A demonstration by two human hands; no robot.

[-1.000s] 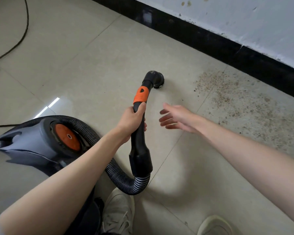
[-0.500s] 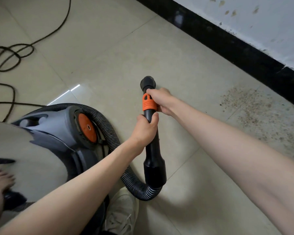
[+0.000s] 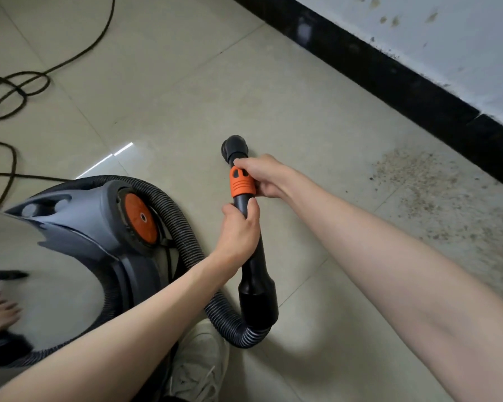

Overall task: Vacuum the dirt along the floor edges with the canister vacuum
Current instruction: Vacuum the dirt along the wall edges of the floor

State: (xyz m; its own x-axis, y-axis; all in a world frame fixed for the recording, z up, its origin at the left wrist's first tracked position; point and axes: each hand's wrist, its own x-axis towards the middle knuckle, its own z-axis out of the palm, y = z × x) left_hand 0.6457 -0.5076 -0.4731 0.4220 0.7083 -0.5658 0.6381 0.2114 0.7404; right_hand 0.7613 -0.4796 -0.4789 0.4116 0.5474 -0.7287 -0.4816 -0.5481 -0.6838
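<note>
Hands grip the vacuum wand [image 3: 246,227], left hand [image 3: 238,232] on its black tube, right hand [image 3: 266,177] on the orange collar [image 3: 241,182]; best swing the nozzle [image 3: 233,146] toward dirt [image 3: 427,195] beside the black baseboard [image 3: 389,74].

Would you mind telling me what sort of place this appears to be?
Probably a bare indoor room, perhaps unfurnished or being cleaned up. The floor is large glossy beige tile, a black skirting runs along a scuffed white wall, and gritty dirt lies near that edge.
</note>
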